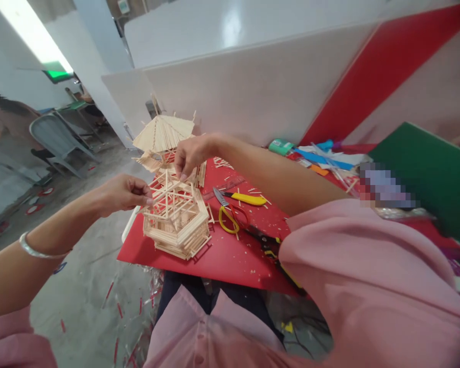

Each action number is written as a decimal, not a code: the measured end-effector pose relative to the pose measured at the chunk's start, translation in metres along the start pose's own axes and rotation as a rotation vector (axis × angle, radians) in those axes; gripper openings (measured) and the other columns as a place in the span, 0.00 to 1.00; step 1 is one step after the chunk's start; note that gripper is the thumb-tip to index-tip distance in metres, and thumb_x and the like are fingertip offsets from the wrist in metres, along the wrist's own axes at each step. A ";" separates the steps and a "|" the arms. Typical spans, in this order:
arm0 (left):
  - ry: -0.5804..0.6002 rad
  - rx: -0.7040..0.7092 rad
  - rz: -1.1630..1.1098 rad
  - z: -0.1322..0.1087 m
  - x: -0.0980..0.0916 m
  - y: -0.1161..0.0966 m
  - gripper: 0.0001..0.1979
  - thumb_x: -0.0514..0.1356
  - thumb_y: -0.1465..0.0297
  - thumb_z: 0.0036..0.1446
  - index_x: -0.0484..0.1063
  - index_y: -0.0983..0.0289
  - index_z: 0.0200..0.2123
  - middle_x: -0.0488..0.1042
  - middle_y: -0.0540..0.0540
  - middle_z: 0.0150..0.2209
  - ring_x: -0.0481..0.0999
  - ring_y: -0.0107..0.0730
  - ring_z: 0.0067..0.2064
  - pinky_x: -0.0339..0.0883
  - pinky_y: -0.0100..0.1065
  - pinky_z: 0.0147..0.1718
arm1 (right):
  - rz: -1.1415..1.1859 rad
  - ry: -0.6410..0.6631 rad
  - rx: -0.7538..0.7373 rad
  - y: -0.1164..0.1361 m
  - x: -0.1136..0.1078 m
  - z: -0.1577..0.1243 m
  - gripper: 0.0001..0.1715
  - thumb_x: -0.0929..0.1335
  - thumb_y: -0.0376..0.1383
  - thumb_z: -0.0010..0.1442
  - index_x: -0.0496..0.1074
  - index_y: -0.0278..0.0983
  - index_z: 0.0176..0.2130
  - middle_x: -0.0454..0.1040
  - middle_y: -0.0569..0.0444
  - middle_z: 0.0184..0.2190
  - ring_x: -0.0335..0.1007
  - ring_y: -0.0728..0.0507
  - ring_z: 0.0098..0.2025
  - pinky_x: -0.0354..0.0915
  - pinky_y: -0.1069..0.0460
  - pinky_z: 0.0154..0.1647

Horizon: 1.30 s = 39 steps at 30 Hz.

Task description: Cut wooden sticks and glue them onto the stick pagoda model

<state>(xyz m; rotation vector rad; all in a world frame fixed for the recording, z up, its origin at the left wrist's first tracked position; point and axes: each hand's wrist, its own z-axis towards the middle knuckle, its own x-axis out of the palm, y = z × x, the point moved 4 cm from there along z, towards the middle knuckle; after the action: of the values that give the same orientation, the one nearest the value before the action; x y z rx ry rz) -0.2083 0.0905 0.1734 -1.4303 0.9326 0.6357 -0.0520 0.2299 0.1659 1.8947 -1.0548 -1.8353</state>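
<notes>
Pale wooden sticks make up the open stick frame (189, 232) in front of us, standing near the left end of the red surface (233, 273), close to its near-left corner. The frame sits upright, its spoked top facing upward; the outline is many-sided, and we cannot pick out one long axis. Our left hand (132, 193) reaches in past the surface's left edge, thumb and forefinger pinching the frame at the left rim of its top. Our right hand (189, 156) comes over from the right, fingers pointing down and pinching a stick on the far side of that top.

Just behind stands a roofed stick model (163, 134), toward the far-left corner, its long axis upright and its tip pointing up. To the right of the frame we see scissors (223, 203), blades toward the far-left corner, with a yellow-handled tool (249, 198) beside them. Black-and-yellow pliers (270, 249) lie nearer the near edge, among stick scraps. Farther right, along the far edge, rests a green packet (281, 147), and a green board (425, 174) slants over the right end.
</notes>
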 end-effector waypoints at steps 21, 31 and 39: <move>0.209 -0.231 -0.177 -0.002 0.005 0.004 0.12 0.67 0.58 0.43 0.73 0.60 0.23 0.59 0.47 0.16 0.50 0.21 0.17 0.43 0.30 0.17 | 0.023 0.064 -0.074 0.001 0.003 -0.001 0.04 0.76 0.33 0.49 0.79 0.35 0.29 0.73 0.64 0.20 0.61 0.52 0.28 0.56 0.53 0.34; 0.205 -0.193 -0.161 -0.002 0.006 0.003 0.15 0.67 0.56 0.43 0.73 0.62 0.24 0.62 0.46 0.17 0.52 0.19 0.18 0.44 0.27 0.16 | 0.006 0.080 -0.059 0.002 0.003 -0.004 0.10 0.76 0.39 0.50 0.81 0.35 0.33 0.77 0.60 0.26 0.65 0.52 0.31 0.58 0.54 0.35; 0.180 -0.262 -0.077 -0.004 0.004 -0.003 0.18 0.66 0.54 0.43 0.75 0.64 0.27 0.61 0.46 0.18 0.54 0.21 0.20 0.48 0.27 0.19 | -0.010 0.068 -0.038 0.004 0.003 -0.006 0.20 0.78 0.45 0.46 0.81 0.34 0.35 0.77 0.57 0.28 0.67 0.50 0.34 0.58 0.54 0.38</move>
<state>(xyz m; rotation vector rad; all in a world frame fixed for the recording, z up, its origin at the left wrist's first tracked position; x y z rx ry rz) -0.2041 0.0861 0.1725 -1.7719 0.9538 0.5944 -0.0477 0.2235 0.1667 1.9296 -0.9825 -1.7705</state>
